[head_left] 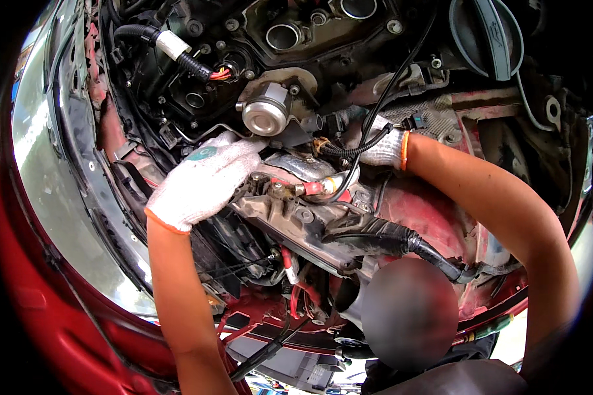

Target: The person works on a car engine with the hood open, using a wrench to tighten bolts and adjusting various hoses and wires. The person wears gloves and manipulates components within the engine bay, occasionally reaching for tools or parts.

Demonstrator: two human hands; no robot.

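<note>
My left hand (207, 176), in a white knitted glove with an orange cuff, reaches into the engine bay beside a round silver metal housing (265, 117). Its fingers are pressed together and bent down beneath the housing; what they grip is hidden. My right hand (383, 146), gloved the same way, reaches in from the right behind a corrugated black cable (362, 151). Its fingers disappear among connectors and hoses. Between the hands lie a dusty metal heat shield (302, 166) and a red cable with a metal terminal (313, 187).
The dark engine (336, 43) with round openings fills the far side. A wiring harness (171, 45) with exposed coloured wires hangs at upper left. A thick black taped harness (402, 240) crosses the near side. A red fender (46, 296) curves along the left, and a grey strap (494, 39) hangs at upper right.
</note>
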